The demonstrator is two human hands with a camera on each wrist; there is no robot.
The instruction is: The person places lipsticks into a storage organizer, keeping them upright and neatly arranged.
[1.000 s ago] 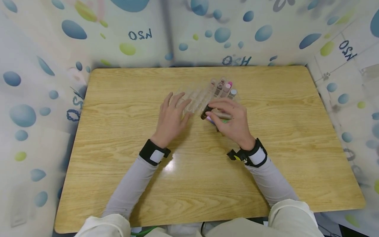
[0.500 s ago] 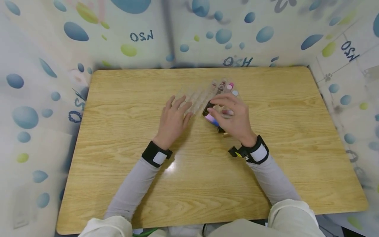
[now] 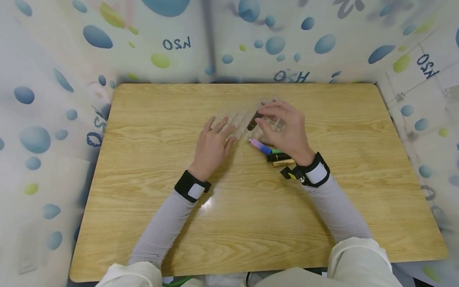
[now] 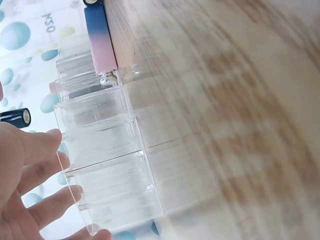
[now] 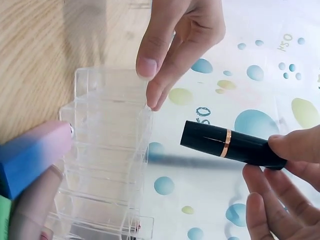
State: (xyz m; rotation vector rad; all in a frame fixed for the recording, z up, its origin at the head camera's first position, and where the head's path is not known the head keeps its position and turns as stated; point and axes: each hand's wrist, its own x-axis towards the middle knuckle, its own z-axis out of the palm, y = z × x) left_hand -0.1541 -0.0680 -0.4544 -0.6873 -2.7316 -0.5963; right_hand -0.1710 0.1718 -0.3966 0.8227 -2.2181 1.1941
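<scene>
My right hand pinches a black lipstick tube with a rose-gold band between thumb and fingertips, tilted above the clear organizer. The organizer is a transparent, stepped holder with several slots, some filled at its far right end, partly hidden behind the hand. My left hand is at the organizer's left side, fingers spread and fairly straight, fingertips touching its rim. In front of the organizer lie a pink-to-blue tube, a green tube, a black tube and a gold tube.
A wooden table carries everything. Behind and beside it hang pale curtains with blue and green dots. The loose tubes lie close together below my right hand, near its wrist strap.
My right hand has risen slightly away from me with the black lipstick, uncovering the loose tubes beneath. A greyish tube seen under the palm earlier is now mostly hidden. My left hand stays nearly still.
</scene>
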